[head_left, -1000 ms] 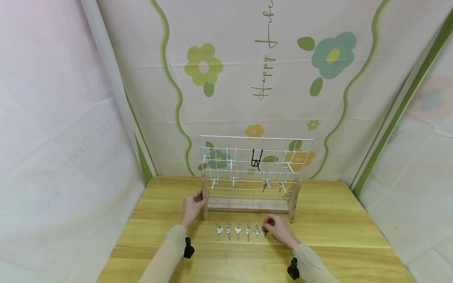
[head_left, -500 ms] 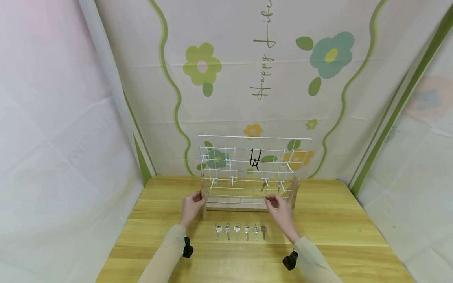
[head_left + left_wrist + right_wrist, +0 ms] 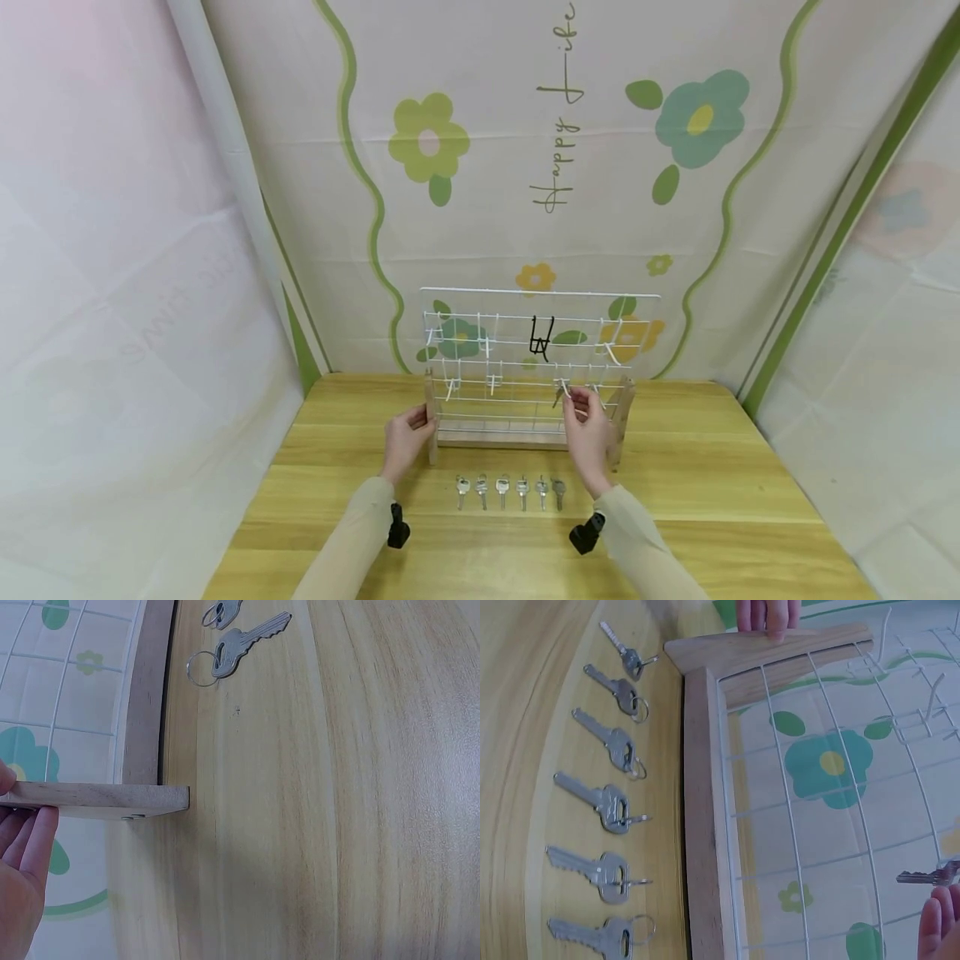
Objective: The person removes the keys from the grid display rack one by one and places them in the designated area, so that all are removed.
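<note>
My left hand (image 3: 406,440) holds the left wooden post of a white wire rack (image 3: 540,290), thumb on one side and fingers on the other. In the left wrist view, its fingertips press that wooden post (image 3: 97,795). My right hand (image 3: 590,435) is raised at the lower row of white hooks, fingers bent towards the thumb. Just left of its fingertips a dark key (image 3: 924,877) hangs on a hook. Whether the fingers pinch anything cannot be made out. A second hook at the right is partly hidden behind the hand. Several silver keys (image 3: 502,487) lie in a row before the rack.
A black hook (image 3: 540,337) and several white hooks, such as the upper right hook (image 3: 613,353), hang on the grid. The rack stands on a wooden table (image 3: 697,475), with a flower-print cloth (image 3: 480,225) behind and fabric at both sides.
My right hand has left the rightmost key of the row and risen to the lower hooks of the rack. That key still lies on the table. My left hand stays on the post.
</note>
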Tool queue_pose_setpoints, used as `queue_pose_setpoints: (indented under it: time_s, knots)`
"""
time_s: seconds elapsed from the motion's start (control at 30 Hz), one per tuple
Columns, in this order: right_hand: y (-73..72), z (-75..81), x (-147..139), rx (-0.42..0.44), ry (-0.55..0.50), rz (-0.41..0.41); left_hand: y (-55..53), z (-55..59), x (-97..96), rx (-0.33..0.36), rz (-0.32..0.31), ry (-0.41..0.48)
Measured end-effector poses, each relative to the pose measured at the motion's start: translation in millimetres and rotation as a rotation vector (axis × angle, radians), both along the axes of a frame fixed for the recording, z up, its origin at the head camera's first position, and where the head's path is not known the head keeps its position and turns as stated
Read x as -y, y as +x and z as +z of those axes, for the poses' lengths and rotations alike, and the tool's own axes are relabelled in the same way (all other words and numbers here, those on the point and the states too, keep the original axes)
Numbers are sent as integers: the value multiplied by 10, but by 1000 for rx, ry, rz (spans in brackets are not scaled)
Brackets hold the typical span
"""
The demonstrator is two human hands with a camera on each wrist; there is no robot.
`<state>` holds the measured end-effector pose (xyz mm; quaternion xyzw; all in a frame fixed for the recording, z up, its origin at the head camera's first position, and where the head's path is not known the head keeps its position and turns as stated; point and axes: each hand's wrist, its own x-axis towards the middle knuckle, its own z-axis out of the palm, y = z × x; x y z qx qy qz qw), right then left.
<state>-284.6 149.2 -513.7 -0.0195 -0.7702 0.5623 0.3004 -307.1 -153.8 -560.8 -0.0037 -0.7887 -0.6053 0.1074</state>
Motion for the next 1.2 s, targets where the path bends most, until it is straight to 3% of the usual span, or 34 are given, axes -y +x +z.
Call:
queue_pose_setpoints:
  time_s: [0.1,0.33,0.57,1.2]
  knots:
    - [-29,-5,29,-9,-56,14,1,-5,-3,-2,1,-2]
    - [-81,-3,57,-80,-60,-3,-9,-21,-5,-3,6,-18]
    - [-70,0,80,-52,-19,-39,-6,-18,-13,-5,8,-18]
    - [148,29,15,-21,36,10,-20,-27,8,-24,19,-7]
